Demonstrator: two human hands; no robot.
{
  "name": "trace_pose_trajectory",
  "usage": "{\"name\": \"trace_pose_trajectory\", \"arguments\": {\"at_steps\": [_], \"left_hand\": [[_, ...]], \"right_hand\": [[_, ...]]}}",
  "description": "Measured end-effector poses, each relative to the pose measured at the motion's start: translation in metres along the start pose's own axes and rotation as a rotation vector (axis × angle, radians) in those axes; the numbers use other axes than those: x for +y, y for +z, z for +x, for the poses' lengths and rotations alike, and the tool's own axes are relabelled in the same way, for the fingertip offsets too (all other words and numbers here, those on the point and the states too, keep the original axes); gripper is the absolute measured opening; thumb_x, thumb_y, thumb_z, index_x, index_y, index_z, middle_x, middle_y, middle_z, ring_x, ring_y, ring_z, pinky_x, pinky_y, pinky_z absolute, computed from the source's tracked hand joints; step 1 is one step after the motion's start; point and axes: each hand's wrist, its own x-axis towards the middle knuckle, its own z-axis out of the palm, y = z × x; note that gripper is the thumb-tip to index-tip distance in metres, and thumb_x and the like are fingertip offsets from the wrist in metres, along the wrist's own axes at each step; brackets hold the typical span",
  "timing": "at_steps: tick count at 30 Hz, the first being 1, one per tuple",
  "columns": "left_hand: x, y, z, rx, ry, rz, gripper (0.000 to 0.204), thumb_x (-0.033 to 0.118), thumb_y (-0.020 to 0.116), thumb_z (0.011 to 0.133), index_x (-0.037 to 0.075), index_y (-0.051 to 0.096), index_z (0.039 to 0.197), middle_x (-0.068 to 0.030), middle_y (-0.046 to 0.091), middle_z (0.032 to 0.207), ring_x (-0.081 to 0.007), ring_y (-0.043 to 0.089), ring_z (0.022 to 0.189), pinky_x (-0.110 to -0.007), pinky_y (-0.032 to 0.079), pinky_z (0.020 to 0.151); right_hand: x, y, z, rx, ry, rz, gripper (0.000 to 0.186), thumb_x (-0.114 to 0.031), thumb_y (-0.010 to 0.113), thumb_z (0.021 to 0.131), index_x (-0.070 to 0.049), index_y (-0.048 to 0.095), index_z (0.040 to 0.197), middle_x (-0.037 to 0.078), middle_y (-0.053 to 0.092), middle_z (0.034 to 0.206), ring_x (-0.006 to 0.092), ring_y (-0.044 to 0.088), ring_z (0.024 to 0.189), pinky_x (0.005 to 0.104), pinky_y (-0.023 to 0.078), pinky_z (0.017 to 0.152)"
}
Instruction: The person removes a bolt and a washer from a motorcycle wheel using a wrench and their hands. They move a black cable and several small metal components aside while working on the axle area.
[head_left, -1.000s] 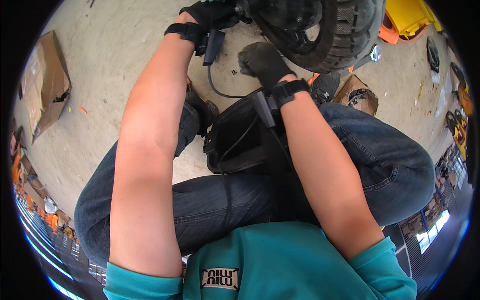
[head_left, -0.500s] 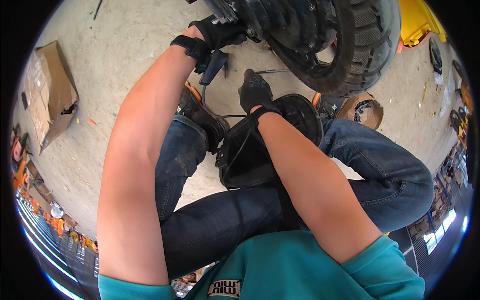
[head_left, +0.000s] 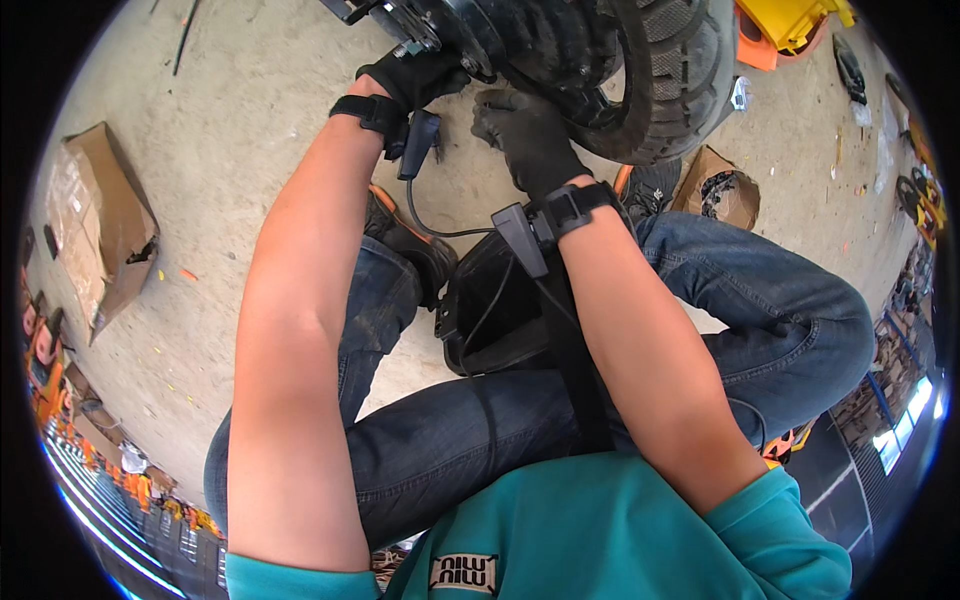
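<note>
My left hand (head_left: 425, 82), in a black glove, grips the underside of the black wheel's hub assembly (head_left: 470, 40) at the top, beside its bolts. My right hand (head_left: 520, 130), also gloved, is just below the hub and rim, near the tyre (head_left: 675, 90), with fingers curled; whatever they may hold is hidden. Both wrists wear black straps with small cabled boxes. A black plastic shell (head_left: 490, 320) lies between my legs, partly under my right forearm and a black strap.
A torn cardboard sheet (head_left: 105, 230) lies at left, an open cardboard box (head_left: 725, 195) beside my right shoe. Yellow and orange parts (head_left: 785, 30), a dark elongated piece (head_left: 850, 70) are at upper right. A thin rod (head_left: 185, 35) lies upper left; piled items line both rims.
Since half a second ago my right hand has moved up from over the shell to the hub, and the wheel appears higher and farther left in view. My left hand stays at the hub.
</note>
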Motion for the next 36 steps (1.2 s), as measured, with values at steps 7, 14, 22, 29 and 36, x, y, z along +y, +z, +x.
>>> {"name": "trace_pose_trajectory", "arguments": {"at_steps": [7,14,22,29,36], "left_hand": [[0.012,0.004,0.016,-0.091,-0.763,-0.685,0.021,0.010,0.054,0.089,0.006,0.059,0.109,-0.0066,0.063,0.094,-0.0176,0.059,0.084,-0.029,0.049,0.074],[0.009,0.002,0.012,-0.081,-0.655,-0.728,0.020,0.011,0.046,0.095,0.006,0.056,0.110,-0.0019,0.061,0.091,-0.0108,0.057,0.080,-0.025,0.049,0.068],[0.016,0.004,0.014,-0.039,-0.722,-0.807,0.018,0.012,0.047,0.094,0.007,0.056,0.110,-0.0038,0.061,0.094,-0.0122,0.058,0.081,-0.025,0.050,0.070],[0.015,0.006,0.013,-0.020,-0.665,-0.830,0.017,0.012,0.049,0.093,0.007,0.057,0.107,-0.0041,0.061,0.092,-0.0115,0.059,0.079,-0.024,0.051,0.070],[0.018,0.007,0.015,0.001,-0.627,-0.799,0.008,0.009,0.053,0.089,0.006,0.061,0.092,-0.0023,0.061,0.079,-0.0097,0.058,0.070,-0.022,0.050,0.064]], "right_hand": [[-0.005,-0.003,-0.008,0.101,-0.039,0.438,0.026,-0.003,0.056,0.085,0.006,0.054,0.109,0.012,0.058,0.100,0.0186,0.059,0.088,0.0278,0.051,0.078],[-0.007,0.004,-0.008,0.172,-0.080,0.498,0.025,-0.001,0.057,0.085,0.005,0.054,0.108,0.011,0.059,0.097,0.0183,0.060,0.086,0.0279,0.052,0.079],[-0.011,0.007,-0.011,0.208,-0.104,0.337,0.024,-0.002,0.060,0.082,0.006,0.057,0.105,0.011,0.061,0.095,0.0164,0.060,0.082,0.0282,0.052,0.077],[-0.009,0.007,-0.009,0.209,-0.210,0.140,0.021,-0.004,0.061,0.078,0.007,0.059,0.097,0.011,0.062,0.086,0.0162,0.061,0.074,0.0278,0.053,0.072],[-0.007,0.008,-0.008,0.243,-0.226,0.093,0.023,-0.003,0.061,0.078,0.007,0.058,0.098,0.012,0.062,0.085,0.0162,0.061,0.073,0.0268,0.052,0.067]]}}
